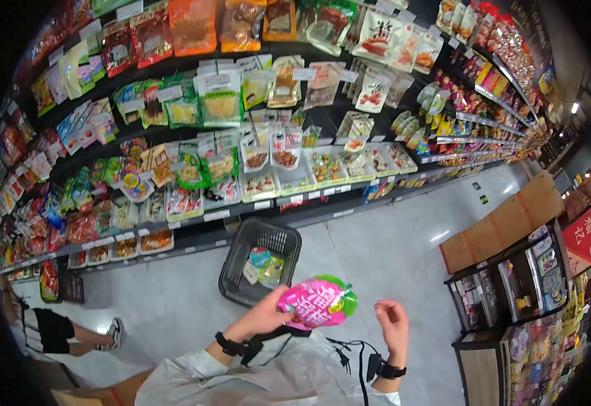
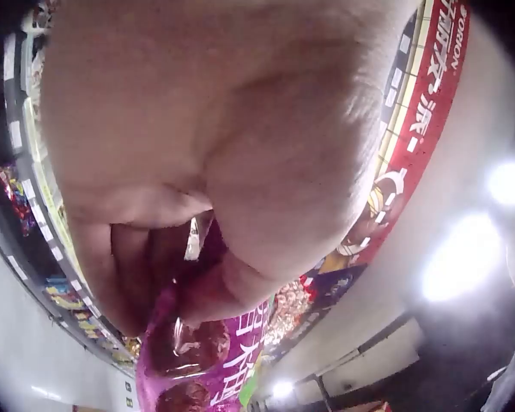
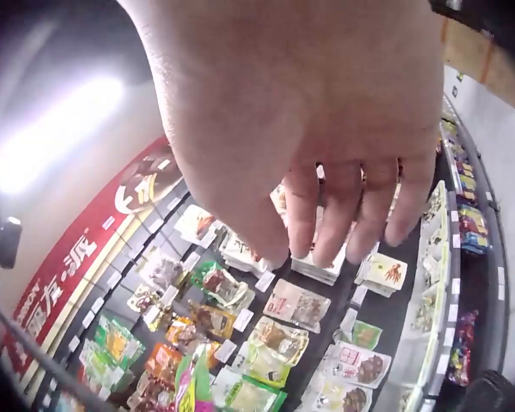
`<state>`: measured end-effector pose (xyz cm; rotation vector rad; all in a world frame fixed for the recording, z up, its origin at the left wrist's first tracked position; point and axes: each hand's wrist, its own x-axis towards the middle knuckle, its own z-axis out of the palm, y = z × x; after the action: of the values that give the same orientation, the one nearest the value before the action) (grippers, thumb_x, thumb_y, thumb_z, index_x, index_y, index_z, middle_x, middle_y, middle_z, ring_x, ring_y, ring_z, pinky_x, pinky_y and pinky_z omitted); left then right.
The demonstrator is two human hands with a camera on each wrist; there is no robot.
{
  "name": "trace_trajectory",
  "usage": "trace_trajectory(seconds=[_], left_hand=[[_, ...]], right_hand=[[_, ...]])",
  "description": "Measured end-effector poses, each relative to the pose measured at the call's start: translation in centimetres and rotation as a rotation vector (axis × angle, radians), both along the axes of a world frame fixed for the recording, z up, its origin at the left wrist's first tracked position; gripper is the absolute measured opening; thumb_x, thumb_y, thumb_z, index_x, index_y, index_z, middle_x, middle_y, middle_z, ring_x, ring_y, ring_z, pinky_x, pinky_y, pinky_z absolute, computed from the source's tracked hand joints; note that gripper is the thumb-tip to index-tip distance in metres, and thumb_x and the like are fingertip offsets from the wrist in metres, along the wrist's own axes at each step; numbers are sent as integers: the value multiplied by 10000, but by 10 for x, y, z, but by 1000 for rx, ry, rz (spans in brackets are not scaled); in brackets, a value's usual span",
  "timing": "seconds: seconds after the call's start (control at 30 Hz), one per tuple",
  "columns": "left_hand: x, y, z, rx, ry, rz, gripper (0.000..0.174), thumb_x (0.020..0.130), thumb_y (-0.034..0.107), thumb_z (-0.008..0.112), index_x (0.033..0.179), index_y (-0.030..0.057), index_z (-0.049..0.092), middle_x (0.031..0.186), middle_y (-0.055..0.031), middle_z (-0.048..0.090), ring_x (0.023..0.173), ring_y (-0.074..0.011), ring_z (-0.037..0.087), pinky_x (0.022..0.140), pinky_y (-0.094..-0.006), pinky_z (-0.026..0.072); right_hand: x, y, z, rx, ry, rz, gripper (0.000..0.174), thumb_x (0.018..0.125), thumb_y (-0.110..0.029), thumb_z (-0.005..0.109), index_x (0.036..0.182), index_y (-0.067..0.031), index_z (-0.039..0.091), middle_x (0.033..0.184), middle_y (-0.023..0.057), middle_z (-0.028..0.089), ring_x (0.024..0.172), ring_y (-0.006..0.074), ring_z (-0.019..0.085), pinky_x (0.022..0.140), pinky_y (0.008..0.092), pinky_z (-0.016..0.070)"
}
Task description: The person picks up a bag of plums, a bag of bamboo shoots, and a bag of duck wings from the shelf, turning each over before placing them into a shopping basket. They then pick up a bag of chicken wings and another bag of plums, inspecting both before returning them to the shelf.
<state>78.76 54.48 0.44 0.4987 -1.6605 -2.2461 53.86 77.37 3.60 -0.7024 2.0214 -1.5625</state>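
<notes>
Packet, pink with white lettering and a green end [image 1: 316, 303], is in your left hand [image 1: 265, 315]: thumb and fingers pinch one end, grip confirmed in the left wrist view. Location: in front of your body, off the shelves, between your two hands, outside the basket. In the head view it shows just beside the near right corner of the black basket [image 1: 236, 287]; real height above the floor [image 1: 349, 260], can't tell.

Your right hand [image 1: 392, 323] is released: nothing in it, fingers loosely bent, apart from the packet. Right wrist view agrees, fingers hanging with racks of packets behind.

Progress, my read: part-way. Done: a few small packets are already in the basket, a green-yellow one [image 1: 270, 271], a blue one [image 1: 259, 256] and a pale one [image 1: 249, 272], bunched on the bottom; exact count unclear. The pink packet is off the shelf and in your grasp, but not in the basket. Left: this packet's own placing looks unsettled, and whether you need more from the shelves can't be judged from here. Basket has plenty of room, I'd say.

Around you: stocked shelving [image 1: 336, 211] beyond the basket, a long cardboard box [image 1: 505, 223] off to the right, someone's leg [image 1: 91, 335] far left.
</notes>
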Motion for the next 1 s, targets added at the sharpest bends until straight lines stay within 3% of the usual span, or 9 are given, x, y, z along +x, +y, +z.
trace_trajectory(seconds=[0.1, 0.13, 0.17, 0.27, 0.43, 0.57, 0.77, 0.97, 1.0], left_hand=[[-10, 5, -12, -187, -27, 3, 374, 869, 36, 676, 1189, 14, 484, 1098, -79, 595, 1055, -140, 566, 918, -319, 482], [-14, 6, -15, -110, -10, 0, 371, 869, 35, 677, 1186, 12, 486, 1091, -81, 598, 1050, -140, 569, 914, -318, 484], [-14, 11, -19, -24, -2, -9, 368, 868, 35, 677, 1183, 9, 488, 1085, -83, 601, 1045, -140, 572, 911, -318, 486], [-18, 13, -21, -167, -1, 48, 419, 847, 49, 709, 1201, 3, 489, 1087, -86, 612, 1040, -143, 588, 904, -317, 494], [-26, 11, -3, -247, -23, 90, 524, 823, 93, 764, 1246, -3, 470, 1144, -104, 622, 1056, -164, 598, 913, -324, 498], [-50, 30, -3, -271, -117, 127, 582, 824, 122, 774, 1283, -12, 443, 1152, -115, 622, 1072, -173, 596, 949, -340, 486], [-98, 84, -20, -341, -187, 160, 531, 838, 84, 657, 1307, -7, 426, 1181, -164, 589, 1144, -251, 574, 1016, -349, 437], [-133, 143, -16, -309, -243, 184, 520, 863, 52, 652, 1325, -8, 421, 1207, -118, 536, 1161, -181, 517, 1024, -331, 415], [-137, 149, -24, -313, -263, 198, 513, 869, 54, 650, 1324, -9, 423, 1208, -120, 527, 1170, -184, 508, 1029, -332, 410]], right_hand=[[19, -27, 18, -66, -212, 237, 223, 914, -91, 697, 1113, -21, 626, 993, 8, 664, 922, 97, 602, 851, 291, 504], [23, -34, 21, -94, -310, 317, 249, 907, -101, 709, 1124, -19, 621, 1001, 12, 666, 926, 100, 605, 851, 297, 510], [29, -42, 22, -61, -254, 336, 262, 900, -110, 721, 1124, -17, 622, 998, 13, 668, 918, 98, 605, 839, 293, 513], [41, -74, 29, -12, -63, 356, 310, 871, -152, 767, 1112, -12, 631, 970, 11, 672, 890, 86, 603, 790, 278, 523], [28, -81, 25, -65, -116, 350, 282, 870, -154, 769, 1077, -9, 645, 933, 3, 676, 851, 82, 603, 773, 274, 522], [-7, -68, 9, -53, -62, 410, 281, 863, -149, 776, 1067, -3, 648, 909, 6, 680, 838, 74, 600, 759, 265, 516], [-72, -30, -15, -79, -124, 494, 297, 856, -128, 778, 1087, 2, 643, 920, 18, 691, 846, 80, 617, 749, 260, 522], [-132, 1, -27, -37, -212, 685, 279, 872, -65, 744, 1114, 4, 622, 951, 15, 673, 838, 94, 634, 741, 268, 553], [-136, 2, -31, -45, -268, 660, 240, 852, -105, 776, 1021, 0, 642, 881, 21, 684, 788, 90, 624, 716, 270, 535]])
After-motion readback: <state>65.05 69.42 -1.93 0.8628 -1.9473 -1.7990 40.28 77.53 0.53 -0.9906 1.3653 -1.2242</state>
